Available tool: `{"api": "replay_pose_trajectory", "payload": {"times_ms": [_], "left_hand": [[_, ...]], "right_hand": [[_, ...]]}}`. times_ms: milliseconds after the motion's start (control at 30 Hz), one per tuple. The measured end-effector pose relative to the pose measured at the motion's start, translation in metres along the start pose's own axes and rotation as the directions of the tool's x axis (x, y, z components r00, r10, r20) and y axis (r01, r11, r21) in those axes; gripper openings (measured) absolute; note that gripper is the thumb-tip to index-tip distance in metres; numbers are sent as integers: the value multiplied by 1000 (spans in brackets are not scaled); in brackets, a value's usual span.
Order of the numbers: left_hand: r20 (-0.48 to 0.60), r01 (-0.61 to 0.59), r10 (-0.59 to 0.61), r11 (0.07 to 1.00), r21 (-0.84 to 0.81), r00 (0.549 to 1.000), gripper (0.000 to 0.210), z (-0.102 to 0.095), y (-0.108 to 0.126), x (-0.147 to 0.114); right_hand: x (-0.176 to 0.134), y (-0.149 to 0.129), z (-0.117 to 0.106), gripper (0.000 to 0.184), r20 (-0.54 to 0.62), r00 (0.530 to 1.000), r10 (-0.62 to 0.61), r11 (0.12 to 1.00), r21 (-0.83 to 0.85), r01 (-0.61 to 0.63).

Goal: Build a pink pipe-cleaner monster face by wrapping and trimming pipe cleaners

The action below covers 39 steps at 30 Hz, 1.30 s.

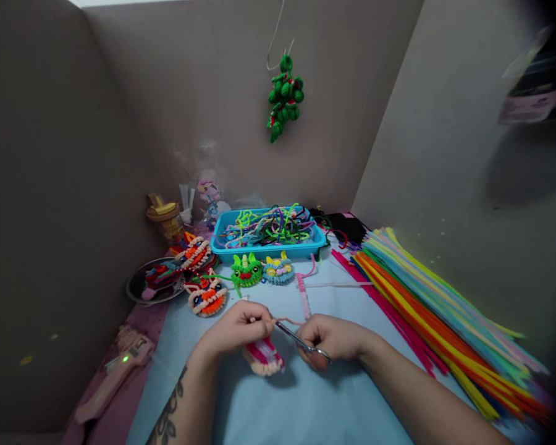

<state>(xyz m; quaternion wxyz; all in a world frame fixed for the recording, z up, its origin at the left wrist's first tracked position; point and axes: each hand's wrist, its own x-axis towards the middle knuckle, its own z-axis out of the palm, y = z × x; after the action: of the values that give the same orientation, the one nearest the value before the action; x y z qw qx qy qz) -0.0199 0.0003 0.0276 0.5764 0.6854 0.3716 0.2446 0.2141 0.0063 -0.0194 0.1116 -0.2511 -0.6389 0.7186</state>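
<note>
Head view, fuzzy pink-and-cream piece [263, 358] held in the left hand [245, 322] above a blue sheet [328, 408], pale strand [290, 321] pinched there too, right hand [328, 337] grasping metal scissors [297, 339], tips beside the strand, green ornament [246, 271] beyond, blue tray [266, 252] of coloured stems [278, 228] behind

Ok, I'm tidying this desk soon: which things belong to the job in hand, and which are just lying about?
In hand:
pink-and-cream pipe-cleaner piece, in the left hand
scissors-like metal tool, in the right hand

Seemingly just lying about:
loose pipe cleaners
blue tray of tangled strands
green animal face
hanging green ornament
</note>
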Motion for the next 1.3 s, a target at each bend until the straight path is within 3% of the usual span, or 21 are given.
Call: {"api": "replay_pose_trajectory", "payload": {"times_ms": [133, 267, 533, 733, 867, 1033, 1200, 1300], "left_hand": [[-92, -7, 1, 998, -68, 996, 24, 4, 2, 1], [-165, -24, -3, 986, -164, 986, 35, 7, -1, 2], [-24, -8, 6, 997, -74, 1000, 42, 6, -1, 3], [13, -38, 37, 997, 73, 999, 40, 9, 4, 4], [57, -57, 52, 994, 97, 997, 43, 11, 4, 7], [69, -22, 19, 999, 37, 997, 42, 15, 1, 9], [17, -48, 49, 999, -23, 999, 40, 15, -5, 9], [-19, -76, 76, 997, 3, 997, 40, 12, -6, 9]], "right_hand": [[2, -1, -1, 40, -45, 998, -38, 999, 18, 39], [2, 4, -3, 47, 0, 999, -36, 999, 22, 36], [0, 9, -2, 63, 141, 990, -23, 1000, 7, 23], [4, 4, 4, 64, 313, 946, 88, 984, 119, -131], [6, 7, 3, 50, 274, 958, 79, 992, 68, -102], [5, 11, 0, 64, 362, 931, 41, 987, 128, -94], [7, 11, 3, 49, 176, 984, -18, 983, 181, -14], [10, 10, 9, 49, 106, 992, -73, 964, 261, 43]]}}
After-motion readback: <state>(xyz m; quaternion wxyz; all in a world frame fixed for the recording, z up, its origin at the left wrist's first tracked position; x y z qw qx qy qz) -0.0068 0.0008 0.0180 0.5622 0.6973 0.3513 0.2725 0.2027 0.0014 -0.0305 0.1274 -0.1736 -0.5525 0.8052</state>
